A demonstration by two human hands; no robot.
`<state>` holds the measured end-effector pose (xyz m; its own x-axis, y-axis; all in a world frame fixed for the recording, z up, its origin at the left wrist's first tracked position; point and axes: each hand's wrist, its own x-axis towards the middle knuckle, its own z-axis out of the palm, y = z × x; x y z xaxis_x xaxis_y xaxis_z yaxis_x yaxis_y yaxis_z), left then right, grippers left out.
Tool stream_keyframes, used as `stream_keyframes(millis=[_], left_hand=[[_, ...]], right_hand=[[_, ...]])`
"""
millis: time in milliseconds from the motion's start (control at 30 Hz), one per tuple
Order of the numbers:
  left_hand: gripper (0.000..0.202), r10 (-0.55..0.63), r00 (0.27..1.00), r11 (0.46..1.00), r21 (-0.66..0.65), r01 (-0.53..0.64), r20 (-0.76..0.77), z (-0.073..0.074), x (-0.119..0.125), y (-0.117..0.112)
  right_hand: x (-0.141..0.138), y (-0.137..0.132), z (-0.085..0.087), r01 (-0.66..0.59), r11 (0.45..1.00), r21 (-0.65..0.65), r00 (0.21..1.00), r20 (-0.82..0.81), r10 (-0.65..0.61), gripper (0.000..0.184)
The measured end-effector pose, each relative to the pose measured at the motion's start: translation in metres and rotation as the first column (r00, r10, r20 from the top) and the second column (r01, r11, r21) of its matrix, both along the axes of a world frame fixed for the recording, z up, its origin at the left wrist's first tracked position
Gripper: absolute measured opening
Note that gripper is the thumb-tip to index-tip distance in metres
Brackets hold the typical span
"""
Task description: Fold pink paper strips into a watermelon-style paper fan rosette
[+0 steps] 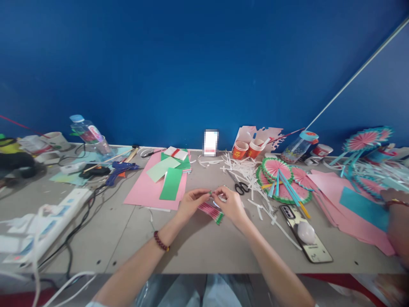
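Note:
A small accordion-pleated paper point(210, 212), pink with a green edge, hangs just above the table under my fingers. My left hand point(193, 201) is closed in a pinch at its upper end, a beaded bracelet on the wrist. Opposite it, my right hand point(230, 205) pinches at the same end, so the fingertips of both nearly meet. A bit of green shows between them; the fingers hide the rest. Black-handled scissors point(242, 188) lie beyond my right hand. Left of my left hand are a green paper strip point(171, 184) and pink sheets point(140, 187).
White paper scraps point(246, 170) and watermelon-patterned paper fans point(277, 170) lie to the right, near a phone point(315, 249). A blue glue gun point(120, 170), cables and a power strip point(56, 221) occupy the left. Another person's hand point(396, 198) rests at far right.

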<state>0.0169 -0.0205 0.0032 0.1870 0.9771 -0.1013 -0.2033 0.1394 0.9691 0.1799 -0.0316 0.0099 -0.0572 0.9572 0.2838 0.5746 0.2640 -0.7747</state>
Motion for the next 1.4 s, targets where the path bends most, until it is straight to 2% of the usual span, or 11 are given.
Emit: stream_keyframes(millis=[133, 333, 533, 933, 1400], left_hand=[[0.035, 0.012, 1.000, 0.999, 0.031, -0.011, -0.011, -0.004, 0.002, 0.001], [0.030, 0.153, 0.988, 0.988, 0.035, -0.152, -0.030, -0.004, 0.002, 0.001], [0.022, 0.229, 0.971, 0.970, 0.102, -0.221, -0.071, -0.003, 0.001, 0.002], [0.023, 0.255, 0.967, 0.965, 0.055, -0.256, 0.023, -0.004, 0.003, 0.001], [0.023, 0.262, 0.965, 0.962, 0.082, -0.262, 0.004, -0.001, 0.004, -0.001]], right_hand=[[0.000, 0.000, -0.001, 0.003, 1.000, 0.001, 1.000, -0.021, -0.003, 0.013], [-0.003, -0.002, -0.004, -0.021, 1.000, -0.008, 0.995, -0.097, 0.020, 0.013], [-0.007, -0.003, -0.004, -0.026, 0.999, -0.019, 0.985, -0.171, 0.022, 0.017], [-0.010, -0.005, 0.000, 0.025, 0.999, -0.043, 0.984, -0.176, -0.032, 0.016], [-0.009, -0.006, 0.002, 0.073, 0.995, -0.064, 0.994, -0.073, -0.077, 0.015]])
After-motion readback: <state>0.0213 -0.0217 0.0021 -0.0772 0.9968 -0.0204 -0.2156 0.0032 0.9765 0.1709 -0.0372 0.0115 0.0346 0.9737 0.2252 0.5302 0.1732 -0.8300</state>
